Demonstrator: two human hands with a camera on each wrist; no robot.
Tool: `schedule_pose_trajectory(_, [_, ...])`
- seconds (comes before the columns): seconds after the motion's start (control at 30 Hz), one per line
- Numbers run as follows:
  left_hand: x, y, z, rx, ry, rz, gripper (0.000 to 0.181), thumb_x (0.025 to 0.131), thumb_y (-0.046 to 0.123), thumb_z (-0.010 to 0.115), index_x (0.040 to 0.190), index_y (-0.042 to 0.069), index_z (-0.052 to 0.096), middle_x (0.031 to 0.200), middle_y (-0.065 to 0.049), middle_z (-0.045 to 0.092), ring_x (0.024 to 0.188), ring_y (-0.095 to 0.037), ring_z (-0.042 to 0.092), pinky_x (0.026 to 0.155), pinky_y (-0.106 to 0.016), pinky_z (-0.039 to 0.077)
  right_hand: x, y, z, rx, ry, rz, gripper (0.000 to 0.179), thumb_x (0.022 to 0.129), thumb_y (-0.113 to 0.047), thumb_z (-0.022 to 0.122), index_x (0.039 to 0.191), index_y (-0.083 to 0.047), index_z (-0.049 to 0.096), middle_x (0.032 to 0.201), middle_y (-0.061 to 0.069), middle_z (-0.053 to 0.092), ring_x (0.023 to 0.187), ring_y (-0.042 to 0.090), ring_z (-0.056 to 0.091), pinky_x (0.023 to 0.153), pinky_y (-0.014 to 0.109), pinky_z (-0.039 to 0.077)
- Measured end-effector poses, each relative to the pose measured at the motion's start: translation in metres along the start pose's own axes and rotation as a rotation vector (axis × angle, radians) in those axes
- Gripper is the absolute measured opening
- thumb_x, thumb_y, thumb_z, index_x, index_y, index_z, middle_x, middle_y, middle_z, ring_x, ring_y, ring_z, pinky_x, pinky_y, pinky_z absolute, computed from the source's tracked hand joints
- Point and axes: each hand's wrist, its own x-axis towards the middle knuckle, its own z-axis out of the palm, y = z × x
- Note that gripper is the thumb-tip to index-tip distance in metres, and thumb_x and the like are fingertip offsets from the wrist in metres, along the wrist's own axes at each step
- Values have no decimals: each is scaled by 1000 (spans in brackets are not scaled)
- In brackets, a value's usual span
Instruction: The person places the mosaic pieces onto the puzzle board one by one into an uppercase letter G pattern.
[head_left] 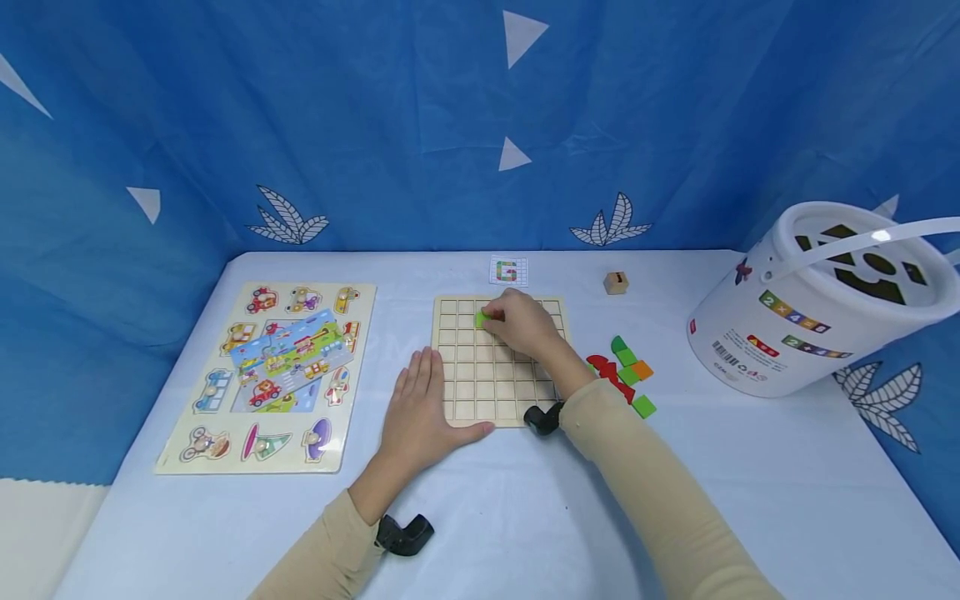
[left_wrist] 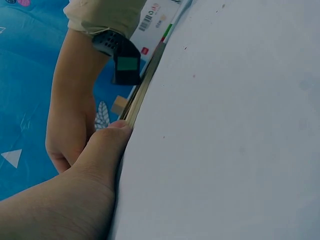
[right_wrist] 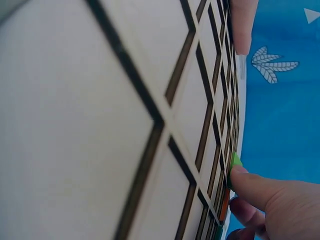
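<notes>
A pale wooden grid board (head_left: pixel 480 392) lies on the white table. My left hand (head_left: pixel 420 408) rests flat beside it, fingers straight along the left edge and thumb at the near left corner. Over the far rows, my right hand (head_left: pixel 525 323) pinches a green tile (head_left: pixel 481 319) between thumb and fingertips, right at a cell of the grid. The right wrist view shows the same green tile (right_wrist: pixel 236 161) at the board's surface, with an orange piece (right_wrist: pixel 225 206) in the grid below the fingers. Part of the board is hidden under the right hand and forearm.
Loose red, green and orange pieces (head_left: pixel 622 373) lie right of the board. Behind it are a small pattern card (head_left: pixel 509 271) and a wooden cube (head_left: pixel 616 283). A white bucket (head_left: pixel 735 333) stands at the right; a vehicle knob puzzle (head_left: pixel 180 400) with picture cards (head_left: pixel 292 358) lies left.
</notes>
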Motion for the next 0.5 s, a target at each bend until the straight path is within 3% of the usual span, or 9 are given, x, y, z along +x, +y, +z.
schedule_pose_trajectory(0.23, [0, 2, 0, -3, -5, -3, 137, 67, 91, 54, 158, -1, 9, 167, -18, 8, 156, -31, 3, 126, -48, 12, -8, 6, -12, 35, -43, -32, 27, 95, -23, 68, 120, -16, 73, 110, 2, 64, 97, 18, 61, 84, 36, 52])
schedule_pose_trajectory(0.5, [0, 3, -1, -3, 1, -7, 137, 67, 89, 58, 157, -2, 12, 167, -18, 10, 156, -32, 5, 126, -49, 13, -33, 39, -48, 62, -48, 75, 36, 95, -21, 67, 131, -16, 64, 114, 7, 62, 108, 26, 54, 96, 46, 50])
